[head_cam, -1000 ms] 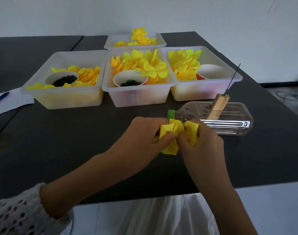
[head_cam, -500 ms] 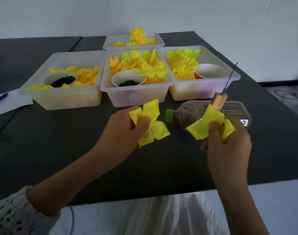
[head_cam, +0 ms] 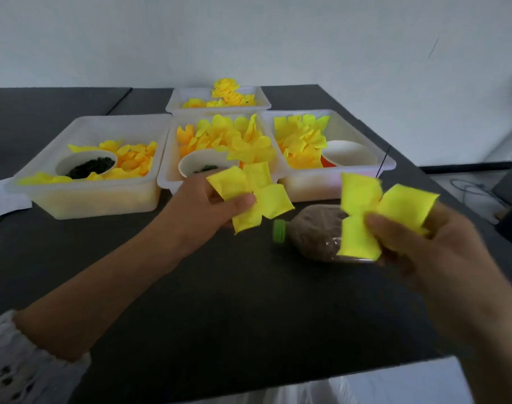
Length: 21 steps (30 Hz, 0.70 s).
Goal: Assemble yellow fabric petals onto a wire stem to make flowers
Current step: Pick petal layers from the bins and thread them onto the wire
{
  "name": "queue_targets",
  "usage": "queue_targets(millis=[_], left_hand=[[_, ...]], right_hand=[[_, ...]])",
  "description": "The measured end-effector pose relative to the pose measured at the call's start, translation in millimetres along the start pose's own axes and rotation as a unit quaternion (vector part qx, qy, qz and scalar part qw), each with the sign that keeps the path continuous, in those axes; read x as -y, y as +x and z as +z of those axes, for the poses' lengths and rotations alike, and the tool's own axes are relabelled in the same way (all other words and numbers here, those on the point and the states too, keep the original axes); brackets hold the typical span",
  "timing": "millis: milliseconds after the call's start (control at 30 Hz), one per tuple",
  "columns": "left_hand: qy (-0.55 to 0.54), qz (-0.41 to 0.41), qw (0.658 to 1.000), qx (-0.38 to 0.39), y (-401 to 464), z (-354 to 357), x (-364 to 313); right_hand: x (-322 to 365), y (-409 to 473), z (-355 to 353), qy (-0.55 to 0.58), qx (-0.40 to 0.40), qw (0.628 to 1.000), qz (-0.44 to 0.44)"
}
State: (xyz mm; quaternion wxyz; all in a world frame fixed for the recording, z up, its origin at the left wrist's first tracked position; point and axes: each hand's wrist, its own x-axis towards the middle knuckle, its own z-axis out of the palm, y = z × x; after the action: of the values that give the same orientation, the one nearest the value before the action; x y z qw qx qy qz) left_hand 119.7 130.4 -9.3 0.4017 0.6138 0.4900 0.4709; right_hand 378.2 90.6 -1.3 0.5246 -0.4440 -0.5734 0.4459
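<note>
- The left hand (head_cam: 203,204) is raised above the middle of the desk (head_cam: 190,287), its thumb and fingers pinching a yellow petal piece (head_cam: 250,193) at its centre; the four lobes spread out in a cross.
- The right hand (head_cam: 441,258) is raised above the right side of the desk, nearer the front edge, and pinches a second petal piece (head_cam: 374,211) the same way, thumb pressed on the middle.
- The two petal pieces are apart, with a gap between them.
- A plastic bottle (head_cam: 313,231) with a green cap lies on its side on the desk, below and between the hands, partly hidden by the right-hand piece.
- A thin dark wire (head_cam: 383,160) slants up behind the right-hand piece, beside the right tub (head_cam: 336,185).
- Three tubs of yellow petals stand in a row toward the back of the desk: left tub (head_cam: 103,196), middle tub (head_cam: 168,176) and the right one; a fourth tub (head_cam: 176,103) stands behind them.
</note>
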Motion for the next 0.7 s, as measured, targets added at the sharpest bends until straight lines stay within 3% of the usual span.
queue_targets(millis=[100, 167, 333, 433, 500, 600, 700], left_hand=[[0.093, 0.068, 0.993, -0.037, 56, -9, -21], [0.127, 0.084, 0.988, -0.037, 104, -6, -29], [0.116, 0.030, 0.992, -0.049, 218, 23, -14], [0.177, -0.017, 0.982, -0.063, 262, 42, 14], [0.258, -0.055, 0.964, -0.020, 277, 49, 31], [0.339, -0.019, 0.940, 0.023, 284, 44, 44], [0.312, 0.028, 0.949, 0.024, 281, 22, 31]], right_hand=[[42, 58, -26, -0.104, -0.065, 0.986, -0.116], [54, 115, -36, -0.132, -0.078, 0.980, -0.130], [26, 265, -36, -0.146, -0.014, 0.988, 0.043], [-2, 311, -29, -0.213, -0.008, 0.974, 0.081], [-18, 329, -29, -0.254, 0.027, 0.958, 0.131], [-30, 333, -35, -0.353, 0.063, 0.923, 0.140], [-26, 329, -46, -0.363, -0.002, 0.918, 0.160]])
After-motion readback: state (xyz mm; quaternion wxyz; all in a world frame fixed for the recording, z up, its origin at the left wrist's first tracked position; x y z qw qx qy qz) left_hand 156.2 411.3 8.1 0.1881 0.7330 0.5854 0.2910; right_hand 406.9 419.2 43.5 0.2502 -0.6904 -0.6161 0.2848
